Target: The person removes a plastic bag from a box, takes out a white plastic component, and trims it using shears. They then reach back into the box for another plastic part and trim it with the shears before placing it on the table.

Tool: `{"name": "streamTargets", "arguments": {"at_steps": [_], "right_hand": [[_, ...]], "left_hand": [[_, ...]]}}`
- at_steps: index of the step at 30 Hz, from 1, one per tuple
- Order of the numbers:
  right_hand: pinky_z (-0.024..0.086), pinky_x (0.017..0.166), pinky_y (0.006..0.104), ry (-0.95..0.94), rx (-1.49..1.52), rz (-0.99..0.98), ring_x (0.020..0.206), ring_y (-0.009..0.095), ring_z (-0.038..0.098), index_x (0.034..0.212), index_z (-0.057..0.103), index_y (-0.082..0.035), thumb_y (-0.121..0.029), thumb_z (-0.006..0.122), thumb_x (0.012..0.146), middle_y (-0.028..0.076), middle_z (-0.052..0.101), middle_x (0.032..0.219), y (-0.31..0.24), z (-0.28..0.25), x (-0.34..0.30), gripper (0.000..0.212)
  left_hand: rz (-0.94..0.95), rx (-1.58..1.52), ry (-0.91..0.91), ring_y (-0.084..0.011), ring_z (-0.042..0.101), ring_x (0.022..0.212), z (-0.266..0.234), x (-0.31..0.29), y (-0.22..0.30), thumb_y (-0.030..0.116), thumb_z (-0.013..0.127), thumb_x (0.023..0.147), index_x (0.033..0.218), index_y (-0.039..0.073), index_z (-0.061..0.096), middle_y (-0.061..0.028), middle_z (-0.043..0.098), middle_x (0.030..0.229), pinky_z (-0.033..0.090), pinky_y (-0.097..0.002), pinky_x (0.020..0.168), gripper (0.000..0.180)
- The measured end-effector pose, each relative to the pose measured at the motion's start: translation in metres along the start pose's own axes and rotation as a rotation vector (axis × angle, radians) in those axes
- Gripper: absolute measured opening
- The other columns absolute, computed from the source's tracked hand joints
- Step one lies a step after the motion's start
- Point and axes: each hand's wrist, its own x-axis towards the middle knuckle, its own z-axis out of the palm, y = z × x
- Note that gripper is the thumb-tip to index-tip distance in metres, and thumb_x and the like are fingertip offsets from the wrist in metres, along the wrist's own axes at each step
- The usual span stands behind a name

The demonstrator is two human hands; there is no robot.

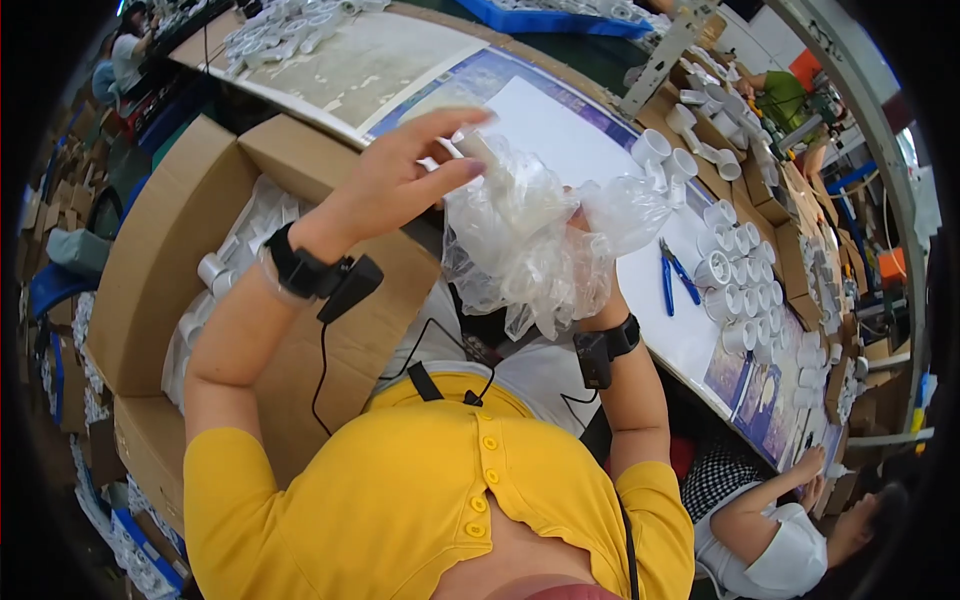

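Observation:
A crumpled bundle of clear plastic bags (540,230) hangs in front of me, over my lap and the table's near edge. My right hand (598,295) grips it from the right side; most of its fingers are hidden behind the plastic. At the bundle's upper left, my left hand (415,165) curves its thumb and fingers around a pale, whitish piece (474,147). Blurred fingertips leave it unclear whether this piece is part of a bag or a separate part. Blue-handled nippers (678,277) lie on the table, right of the bundle.
An open cardboard box (140,270) with white plastic parts stands at my left. White pipe fittings (740,285) stand grouped on the table (560,120) at right, more (290,35) at the far left. A metal post (670,55) rises beyond. A co-worker (765,530) sits at lower right.

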Motion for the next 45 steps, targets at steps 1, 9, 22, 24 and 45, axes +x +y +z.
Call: {"name": "streamTargets", "arguments": {"at_steps": [1, 9, 22, 24, 45], "right_hand": [[0.048, 0.086, 0.0345, 0.009, 0.12, 0.034, 0.102, 0.022, 0.054, 0.121, 0.042, -0.001, -0.032, 0.042, 0.094, 0.012, 0.052, 0.116, -0.001, 0.006, -0.001, 0.041], [0.048, 0.085, 0.0335, -0.104, 0.791, 0.192, 0.103, 0.021, 0.053, 0.124, 0.044, -0.006, -0.032, 0.044, 0.093, 0.011, 0.051, 0.118, 0.003, 0.024, 0.012, 0.04], [0.046, 0.077, 0.0318, -0.183, 0.581, 0.095, 0.087, 0.017, 0.056, 0.113, 0.051, -0.008, -0.037, 0.039, 0.094, 0.005, 0.058, 0.093, -0.003, 0.036, 0.023, 0.037], [0.046, 0.077, 0.0321, -0.133, 0.578, 0.103, 0.087, 0.017, 0.055, 0.111, 0.051, -0.008, -0.036, 0.039, 0.094, 0.005, 0.058, 0.093, 0.002, 0.038, 0.027, 0.035], [0.044, 0.086, 0.0314, 0.129, 0.154, -0.027, 0.096, 0.021, 0.051, 0.113, 0.047, -0.002, -0.02, 0.042, 0.092, 0.007, 0.052, 0.102, 0.032, -0.058, -0.11, 0.028]], "left_hand": [[-0.029, 0.011, -0.085, -0.0045, 0.05, 0.067, -0.002, -0.002, -0.004, 0.016, 0.06, 0.086, 0.094, 0.002, 0.061, 0.0021, 0.055, 0.075, 0.042, -0.0193, 0.062, 0.016], [-0.107, -0.034, -0.111, -0.0066, 0.056, 0.076, -0.038, -0.029, -0.017, 0.018, 0.059, 0.087, 0.098, 0.002, 0.061, -0.0011, 0.06, 0.084, 0.047, -0.0207, 0.07, 0.019], [-0.683, -0.094, 0.549, -0.012, 0.06, 0.082, -0.199, -0.172, -0.066, 0.019, 0.056, 0.088, 0.096, -0.001, 0.058, -0.0067, 0.061, 0.09, 0.051, -0.0251, 0.076, 0.021], [-0.792, -0.09, 0.566, -0.0127, 0.061, 0.079, -0.193, -0.185, -0.09, 0.021, 0.059, 0.086, 0.091, 0.0, 0.059, -0.0076, 0.062, 0.088, 0.051, -0.0246, 0.073, 0.022], [-0.667, 1.131, -0.15, -0.0147, 0.06, 0.081, -0.173, -0.161, -0.068, 0.023, 0.061, 0.084, 0.118, 0.001, 0.05, -0.0095, 0.061, 0.101, 0.049, -0.0265, 0.072, 0.042]]}}
